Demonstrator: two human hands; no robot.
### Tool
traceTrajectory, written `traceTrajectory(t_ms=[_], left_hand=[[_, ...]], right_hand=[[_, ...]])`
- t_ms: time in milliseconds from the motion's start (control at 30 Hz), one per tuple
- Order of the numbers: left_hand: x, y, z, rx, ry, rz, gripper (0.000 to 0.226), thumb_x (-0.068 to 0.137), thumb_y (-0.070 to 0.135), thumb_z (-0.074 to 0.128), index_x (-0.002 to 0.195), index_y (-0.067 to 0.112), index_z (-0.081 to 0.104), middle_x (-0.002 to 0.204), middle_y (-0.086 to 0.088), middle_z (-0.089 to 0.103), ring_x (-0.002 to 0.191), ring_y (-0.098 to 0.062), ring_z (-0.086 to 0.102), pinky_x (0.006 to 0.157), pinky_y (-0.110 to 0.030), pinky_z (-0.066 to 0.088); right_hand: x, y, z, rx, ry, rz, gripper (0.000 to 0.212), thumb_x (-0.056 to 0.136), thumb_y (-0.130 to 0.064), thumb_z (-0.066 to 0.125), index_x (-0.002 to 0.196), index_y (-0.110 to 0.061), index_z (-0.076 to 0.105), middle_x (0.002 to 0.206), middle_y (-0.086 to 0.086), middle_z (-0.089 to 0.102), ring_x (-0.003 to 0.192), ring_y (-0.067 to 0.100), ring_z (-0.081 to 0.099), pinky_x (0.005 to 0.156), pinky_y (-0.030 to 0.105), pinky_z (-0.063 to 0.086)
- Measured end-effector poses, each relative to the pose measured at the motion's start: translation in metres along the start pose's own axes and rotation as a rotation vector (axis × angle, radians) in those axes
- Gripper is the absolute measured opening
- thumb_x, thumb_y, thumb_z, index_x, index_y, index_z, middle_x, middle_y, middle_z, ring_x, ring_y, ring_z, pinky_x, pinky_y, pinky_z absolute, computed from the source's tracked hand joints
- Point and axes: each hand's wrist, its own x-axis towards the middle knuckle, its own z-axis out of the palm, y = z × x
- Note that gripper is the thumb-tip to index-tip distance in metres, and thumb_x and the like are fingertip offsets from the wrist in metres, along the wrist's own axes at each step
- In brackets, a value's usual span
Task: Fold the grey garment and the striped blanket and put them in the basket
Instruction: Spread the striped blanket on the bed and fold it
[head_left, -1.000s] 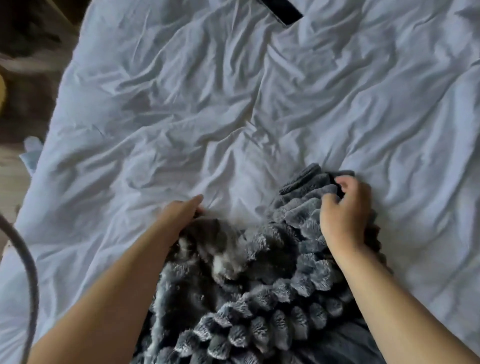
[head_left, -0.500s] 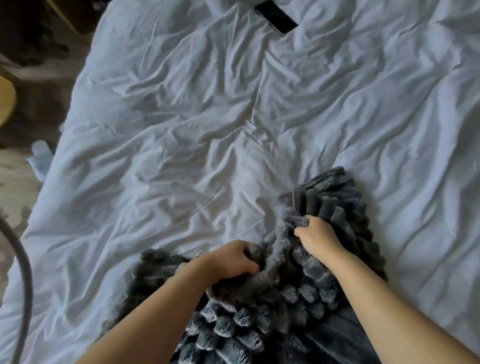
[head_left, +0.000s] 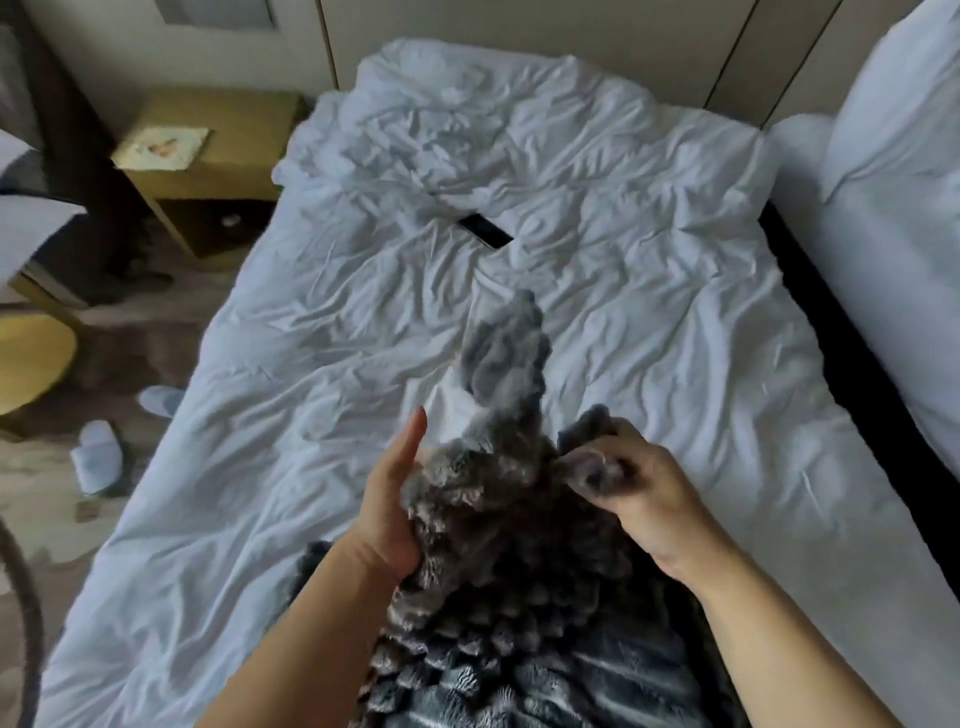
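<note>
Crumpled white duvet (head_left: 337, 415) covers the bed, with a flat black rectangular phone (head_left: 484, 232) lying on it near the far middle. Left of the bed is a light wooden nightstand (head_left: 208, 171) with a pale square card (head_left: 163, 148) on top, a round yellow stool (head_left: 31, 358), and two white slippers (head_left: 96, 462) well apart on the patterned brown carpet (head_left: 62, 519). On the right is a second white bed (head_left: 883, 249) with a white pillow (head_left: 898, 93) propped against the beige panelled wall (head_left: 519, 31).
</note>
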Motion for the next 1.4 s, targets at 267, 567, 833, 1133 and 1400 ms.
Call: traceTrajectory(t_ms=[267, 567, 833, 1133, 1400], left_hand=[[-0.041, 0.002, 0.088, 0.888, 0.008, 0.049, 0.062, 0.064, 0.08, 0.054, 0.106, 0.036, 0.062, 0.097, 0.003, 0.073, 0.093, -0.016, 0.07, 0.084, -0.038, 0.053], [-0.06, 0.019, 0.12, 1.339, 0.323, 0.551, 0.043, 0.094, 0.042, 0.051, 0.061, 0.015, 0.046, 0.042, 0.012, 0.038, 0.038, -0.002, 0.033, 0.042, -0.018, 0.029], [-0.072, 0.023, 0.15, 0.707, 0.316, 0.553, 0.019, 0.081, 0.012, 0.056, 0.07, 0.017, 0.07, 0.064, -0.007, 0.067, 0.06, -0.024, 0.064, 0.056, -0.029, 0.05], [-0.076, 0.02, 0.162, 0.548, 0.205, 0.484, 0.04, 0.089, 0.001, 0.038, 0.084, 0.015, 0.075, 0.088, -0.015, 0.072, 0.081, -0.024, 0.07, 0.069, -0.033, 0.057], [-0.073, 0.014, 0.163, 0.686, 0.282, 0.586, 0.046, 0.092, 0.003, 0.04, 0.071, 0.026, 0.073, 0.07, 0.001, 0.071, 0.068, -0.012, 0.068, 0.058, -0.022, 0.053]], right_hand=[[-0.046, -0.083, 0.021, -0.373, 0.008, -0.289, 0.012, 0.079, -0.022, 0.065, 0.086, -0.02, 0.074, 0.117, -0.003, 0.055, 0.106, 0.007, 0.057, 0.091, 0.016, 0.044], [-0.063, -0.12, 0.013, -0.57, 0.458, -0.499, 0.016, 0.078, -0.024, 0.077, 0.089, -0.011, 0.076, 0.123, 0.003, 0.048, 0.112, 0.018, 0.044, 0.091, 0.02, 0.036], [-0.088, -0.159, -0.009, 0.225, 0.048, -0.446, 0.031, 0.077, -0.04, 0.068, 0.09, -0.013, 0.071, 0.088, 0.018, 0.072, 0.083, 0.033, 0.069, 0.08, 0.044, 0.054], [-0.086, -0.165, -0.001, 0.036, 0.112, -0.391, 0.01, 0.08, -0.027, 0.074, 0.087, -0.022, 0.069, 0.083, -0.003, 0.073, 0.08, 0.011, 0.069, 0.077, 0.035, 0.054], [-0.08, -0.154, -0.003, 0.111, 0.415, -0.331, 0.023, 0.071, -0.036, 0.08, 0.067, -0.021, 0.063, 0.059, -0.007, 0.065, 0.055, 0.007, 0.059, 0.054, 0.025, 0.048]])
